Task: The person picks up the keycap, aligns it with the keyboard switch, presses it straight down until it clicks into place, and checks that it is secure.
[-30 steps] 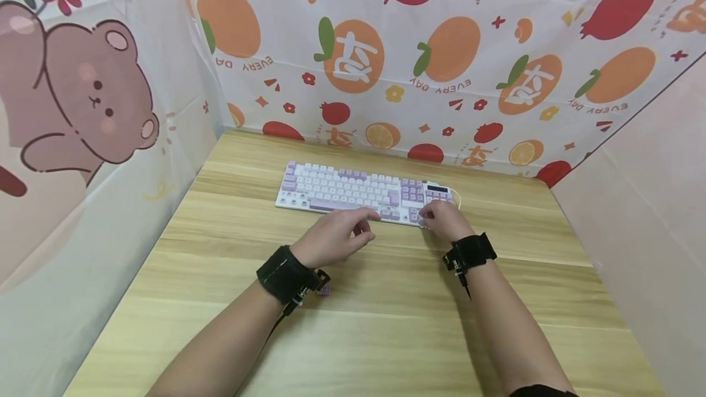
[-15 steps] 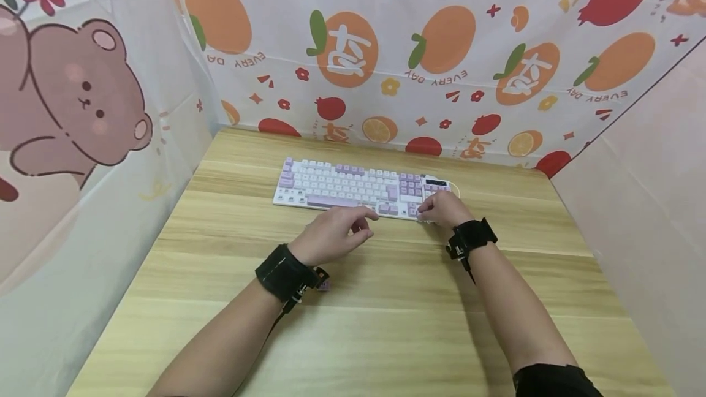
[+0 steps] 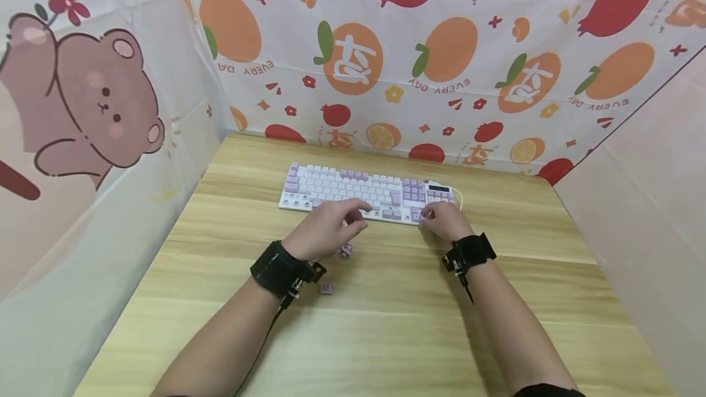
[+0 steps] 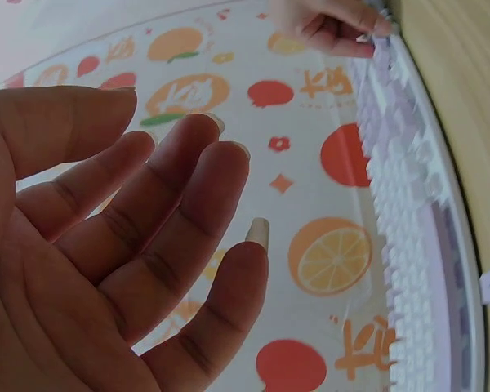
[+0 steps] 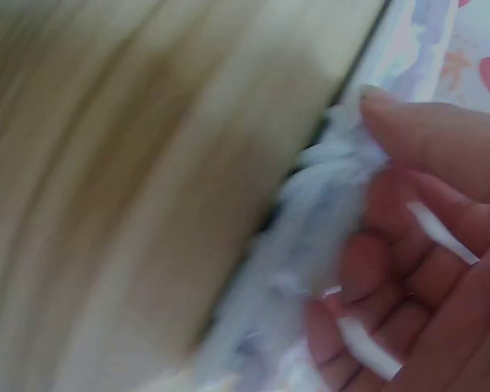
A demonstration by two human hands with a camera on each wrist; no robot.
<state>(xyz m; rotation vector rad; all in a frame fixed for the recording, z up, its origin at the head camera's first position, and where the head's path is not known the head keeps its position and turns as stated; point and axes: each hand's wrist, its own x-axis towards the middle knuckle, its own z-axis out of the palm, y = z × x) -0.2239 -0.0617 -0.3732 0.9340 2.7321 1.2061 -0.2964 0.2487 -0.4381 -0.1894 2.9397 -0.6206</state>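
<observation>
A white and lilac keyboard [image 3: 358, 184] lies across the back of the table. At its front right corner, my right hand [image 3: 445, 220] has thumb and fingers on a lilac keycap [image 4: 381, 51], as the left wrist view shows; the right wrist view is blurred. My left hand [image 3: 325, 230] hovers over the keyboard's front edge, fingers loosely bent and apart, holding nothing. Bare switches show along the keyboard's front left [image 3: 296, 202]. Loose lilac keycaps lie on the wood near my left wrist, one [image 3: 326, 288] below it and a small cluster [image 3: 345, 250] under the hand.
A pale cable [image 3: 460, 198] loops from the keyboard's back right corner. The wooden table [image 3: 419, 329] meets a fruit-print cloth [image 3: 397, 78] at the back and a bear-print cloth [image 3: 105, 103] on the left. Both wrists wear black straps with cameras.
My left hand has shifted slightly left, and loose keycaps near its wrist show more fully. The right hand stays at the same keyboard corner. The head view has swayed a little.
</observation>
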